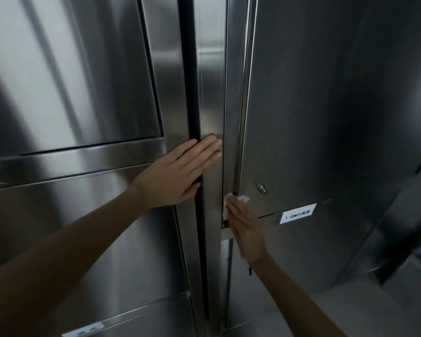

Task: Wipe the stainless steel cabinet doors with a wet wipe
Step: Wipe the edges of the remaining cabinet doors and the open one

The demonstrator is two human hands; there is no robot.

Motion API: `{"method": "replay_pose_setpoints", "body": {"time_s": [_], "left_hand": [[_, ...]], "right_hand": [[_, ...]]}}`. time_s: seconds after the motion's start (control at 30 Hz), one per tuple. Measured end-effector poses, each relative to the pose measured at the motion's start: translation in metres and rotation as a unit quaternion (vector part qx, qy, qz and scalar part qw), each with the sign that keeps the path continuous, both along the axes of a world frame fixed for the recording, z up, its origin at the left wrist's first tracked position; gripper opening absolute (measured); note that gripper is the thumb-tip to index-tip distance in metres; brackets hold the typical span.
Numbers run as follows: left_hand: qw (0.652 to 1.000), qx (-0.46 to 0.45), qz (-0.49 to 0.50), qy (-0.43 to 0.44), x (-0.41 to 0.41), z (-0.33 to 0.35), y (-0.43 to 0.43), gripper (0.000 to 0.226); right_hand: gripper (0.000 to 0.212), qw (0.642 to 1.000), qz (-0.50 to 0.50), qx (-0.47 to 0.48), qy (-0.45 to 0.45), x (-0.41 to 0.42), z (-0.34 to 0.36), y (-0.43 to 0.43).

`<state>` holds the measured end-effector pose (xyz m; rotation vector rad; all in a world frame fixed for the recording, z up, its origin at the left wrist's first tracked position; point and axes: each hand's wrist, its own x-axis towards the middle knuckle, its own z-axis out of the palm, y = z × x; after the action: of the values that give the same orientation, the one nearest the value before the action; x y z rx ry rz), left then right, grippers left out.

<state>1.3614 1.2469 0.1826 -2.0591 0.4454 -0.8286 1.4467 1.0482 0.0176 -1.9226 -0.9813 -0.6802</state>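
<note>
Your left hand [178,171] lies flat across the dark seam [192,93]; at 4 o'clock, your flat right hand [247,229] presses the wet wipe [244,198] against the door edge [242,117].

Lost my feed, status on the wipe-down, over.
Left hand flat on centre post. Right hand pressing wet wipe on right door, lower edge. Nothing blocking.

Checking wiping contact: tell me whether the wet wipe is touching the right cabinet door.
Touching. The head view shows the right hand pressing the wet wipe against the right cabinet door edge.
</note>
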Motion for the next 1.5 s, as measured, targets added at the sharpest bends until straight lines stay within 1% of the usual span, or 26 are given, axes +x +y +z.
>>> {"method": "replay_pose_setpoints", "body": {"time_s": [0.03, 0.07, 0.13, 0.17, 0.23, 0.27, 0.33, 0.37, 0.5, 0.6, 0.67, 0.73, 0.8, 0.87, 0.9, 0.93, 1.0, 1.07, 1.1, 1.2, 1.3, 1.4, 1.5], "left_hand": [[1.000, -0.007, -0.007, 0.000, 0.001, 0.001, 0.000, 0.069], [1.000, -0.012, -0.014, -0.001, 0.001, 0.002, 0.000, 0.069], [1.000, -0.008, -0.014, -0.004, -0.001, 0.002, -0.001, 0.069], [1.000, 0.000, -0.009, -0.008, -0.001, 0.002, -0.001, 0.070], [1.000, 0.009, -0.002, -0.014, -0.003, 0.002, -0.002, 0.073], [1.000, 0.010, -0.001, -0.017, -0.003, 0.003, -0.003, 0.072], [1.000, 0.012, 0.000, -0.020, -0.003, 0.003, -0.003, 0.070], [1.000, 0.012, 0.001, -0.019, -0.003, 0.004, -0.004, 0.069], [1.000, 0.011, 0.009, -0.015, -0.005, 0.006, -0.005, 0.070], [1.000, 0.017, 0.010, -0.016, -0.005, 0.007, -0.006, 0.071], [1.000, 0.012, 0.006, -0.011, -0.005, 0.006, -0.006, 0.072], [1.000, 0.015, 0.010, -0.017, -0.004, 0.005, -0.004, 0.072], [0.999, 0.023, 0.019, -0.024, -0.004, 0.004, -0.004, 0.072], [0.999, 0.018, 0.024, -0.018, -0.003, 0.004, -0.004, 0.071], [0.999, 0.016, 0.027, -0.016, -0.003, 0.004, -0.003, 0.070], [0.999, 0.015, 0.029, -0.016, -0.003, 0.004, -0.003, 0.070], [0.999, 0.010, 0.031, -0.011, -0.003, 0.003, -0.004, 0.070], [1.000, 0.001, 0.029, -0.009, -0.003, 0.003, -0.004, 0.071], [1.000, -0.003, 0.026, -0.010, -0.003, 0.003, -0.004, 0.072], [1.000, -0.010, 0.019, -0.018, -0.004, 0.003, -0.005, 0.074], [0.999, -0.029, 0.008, -0.026, -0.005, 0.004, -0.005, 0.078], [0.999, -0.036, 0.002, -0.035, -0.005, 0.004, -0.006, 0.080], [0.999, -0.028, 0.002, -0.045, -0.005, 0.004, -0.006, 0.080]], "right_hand": [[0.045, 0.999, 0.023, 0.023, 0.039, -0.007, -0.015, -0.002], [0.044, 0.998, 0.022, 0.015, 0.048, -0.012, -0.031, -0.001], [0.040, 1.000, -0.013, -0.023, 0.008, -0.016, -0.041, -0.002], [0.036, 0.999, 0.011, -0.040, 0.003, -0.018, -0.040, 0.001], [0.031, 0.996, 0.028, -0.075, -0.042, -0.012, -0.026, 0.003], [0.031, 0.995, 0.032, -0.076, -0.048, -0.011, -0.018, 0.005], [0.033, 0.995, 0.008, -0.042, -0.087, -0.007, -0.003, 0.011], [0.033, 0.996, 0.001, -0.025, -0.091, -0.006, -0.001, 0.013], [0.033, 0.997, -0.009, -0.059, -0.053, -0.015, -0.027, 0.009], [0.047, 0.996, 0.010, -0.081, -0.032, -0.019, -0.040, 0.002], [0.049, 0.994, 0.030, -0.102, -0.039, -0.012, -0.028, -0.002], [0.043, 0.991, 0.014, -0.109, -0.081, -0.002, -0.001, -0.004], [0.034, 0.985, 0.027, -0.078, -0.151, 0.013, 0.041, -0.002], [0.027, 0.971, 0.016, -0.038, -0.234, 0.028, 0.096, 0.004], [0.025, 0.965, 0.023, -0.014, -0.262, 0.033, 0.119, 0.007], [0.024, 0.960, 0.026, -0.011, -0.277, 0.037, 0.134, 0.009], [0.030, 0.962, 0.019, -0.018, -0.272, 0.033, 0.138, 0.007], [0.038, 0.973, 0.024, -0.037, -0.226, 0.021, 0.118, 0.003], [0.039, 0.976, 0.025, -0.046, -0.213, 0.016, 0.108, 0.003], [0.028, 0.973, 0.035, -0.065, -0.220, 0.014, 0.103, 0.002], [0.026, 0.965, 0.060, -0.071, -0.246, 0.023, 0.135, -0.003], [0.025, 0.971, 0.073, -0.017, -0.226, 0.032, 0.176, -0.001], [0.026, 0.963, 0.064, 0.019, -0.262, 0.036, 0.187, 0.005]]}}
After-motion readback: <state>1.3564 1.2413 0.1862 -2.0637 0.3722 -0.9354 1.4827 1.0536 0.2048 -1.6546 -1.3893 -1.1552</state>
